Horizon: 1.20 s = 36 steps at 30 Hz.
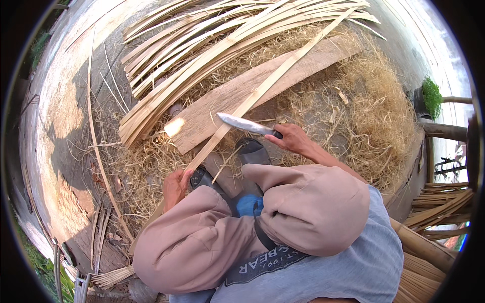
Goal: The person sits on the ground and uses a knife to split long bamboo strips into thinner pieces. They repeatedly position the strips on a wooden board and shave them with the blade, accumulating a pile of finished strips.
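Observation:
My right hand (292,139) is closed round the dark handle of a knife (247,124). Its broad, bright blade points left and crosses a long pale bamboo strip (262,90). The near part of that strip is gripped in my left hand (175,187), beside my left knee. From there the strip slants away to the upper right, over a wide wooden board (222,103). Whether the blade touches the strip or hovers above it I cannot tell.
Many split bamboo strips (202,55) lie in a pile beyond the board. Curly shavings (374,121) cover the ground around it. A thin long strip (96,131) lies at the left. Bamboo poles (444,132) and more strips (439,209) are at the right, near a green plant (431,92).

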### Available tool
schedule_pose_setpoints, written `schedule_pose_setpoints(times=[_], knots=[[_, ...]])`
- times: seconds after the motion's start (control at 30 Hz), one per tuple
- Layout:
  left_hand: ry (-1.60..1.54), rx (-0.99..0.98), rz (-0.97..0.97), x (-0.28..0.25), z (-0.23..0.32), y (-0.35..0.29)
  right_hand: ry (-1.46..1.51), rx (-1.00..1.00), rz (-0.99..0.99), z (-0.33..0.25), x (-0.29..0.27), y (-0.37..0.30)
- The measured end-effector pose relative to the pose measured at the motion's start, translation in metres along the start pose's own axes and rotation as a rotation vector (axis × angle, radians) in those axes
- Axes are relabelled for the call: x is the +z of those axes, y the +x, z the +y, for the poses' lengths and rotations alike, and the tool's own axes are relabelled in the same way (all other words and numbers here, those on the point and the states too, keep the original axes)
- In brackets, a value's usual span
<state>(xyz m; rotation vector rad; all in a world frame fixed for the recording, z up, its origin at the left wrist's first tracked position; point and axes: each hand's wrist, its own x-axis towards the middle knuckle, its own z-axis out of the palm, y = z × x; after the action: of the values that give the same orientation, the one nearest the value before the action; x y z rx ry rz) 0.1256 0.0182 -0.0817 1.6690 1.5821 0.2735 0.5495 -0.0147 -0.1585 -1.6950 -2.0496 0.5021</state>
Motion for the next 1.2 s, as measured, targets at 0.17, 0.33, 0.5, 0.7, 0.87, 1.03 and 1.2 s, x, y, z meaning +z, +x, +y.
schedule_pose_setpoints(times=[0.17, 0.33, 0.5, 0.7, 0.87, 1.03, 1.2], knots=[[-0.115, -0.248, -0.084, -0.014, -0.086, -0.033, 0.083, 0.562, 0.127, 0.051, -0.029, 0.048], [-0.410, -0.447, -0.162, -0.054, -0.124, -0.079, 0.021, 0.424, 0.103, 0.061, -0.023, 0.024], [-0.341, -0.505, -0.378, -0.098, -0.148, -0.080, 0.040, 0.779, 0.348, 0.140, -0.075, 0.028], [-0.431, -0.295, -0.439, 0.024, -0.061, 0.050, 0.236, 0.394, 0.075, -0.008, 0.027, 0.031], [-0.260, -0.264, -0.412, 0.024, -0.047, 0.045, 0.122, 0.485, 0.066, 0.044, -0.029, 0.007], [-0.247, -0.279, -0.356, 0.003, -0.057, 0.019, 0.139, 0.547, 0.001, 0.060, -0.034, 0.031], [-0.324, -0.510, -0.452, -0.092, -0.097, -0.043, 0.167, 0.721, 0.191, 0.110, -0.062, 0.018]])
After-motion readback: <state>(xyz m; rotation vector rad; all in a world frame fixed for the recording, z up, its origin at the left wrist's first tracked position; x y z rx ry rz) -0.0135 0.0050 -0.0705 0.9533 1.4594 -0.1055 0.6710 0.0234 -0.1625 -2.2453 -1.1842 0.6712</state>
